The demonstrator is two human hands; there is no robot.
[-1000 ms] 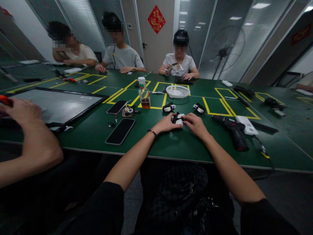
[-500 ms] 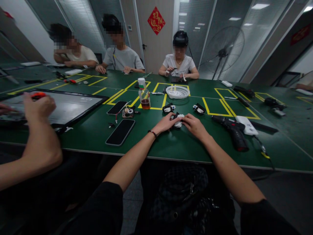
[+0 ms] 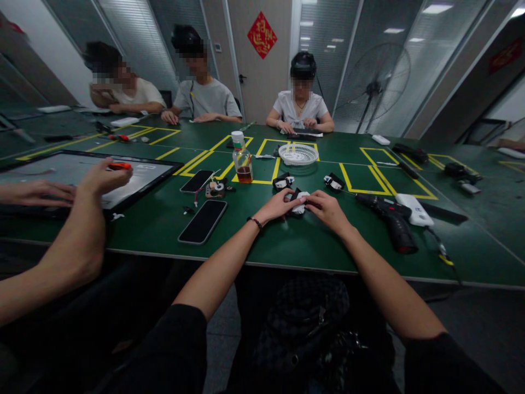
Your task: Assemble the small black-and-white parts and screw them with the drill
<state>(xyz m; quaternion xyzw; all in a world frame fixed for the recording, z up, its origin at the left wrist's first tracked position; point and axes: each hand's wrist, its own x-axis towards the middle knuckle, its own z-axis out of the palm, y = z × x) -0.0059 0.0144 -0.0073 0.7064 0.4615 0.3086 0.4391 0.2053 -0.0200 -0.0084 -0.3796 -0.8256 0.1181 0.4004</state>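
A small black-and-white part (image 3: 301, 203) lies between my hands, low over the green table; its exact kind is too small to tell. From the left, the closed fingers of my left hand (image 3: 276, 208) grip it. On its other side, my right hand (image 3: 328, 210) pinches its edge with thumb and fingers. Just beyond my hands sit two similar small black-and-white parts, one on the left (image 3: 283, 182) and one on the right (image 3: 334, 183).
A cordless drill (image 3: 389, 219) and a white power bank (image 3: 414, 210) lie to the right. Leftward are two phones (image 3: 203, 221), a bottle (image 3: 243, 161) and a small motor-like part (image 3: 216, 188). A white basket (image 3: 298, 155) stands ahead. A co-worker's hand (image 3: 100, 175) holds an orange tool over a panel.
My hands and the part between them have hardly moved. The neighbour's hand with the orange tool has moved right, and the person opposite has lowered their hands to the table.
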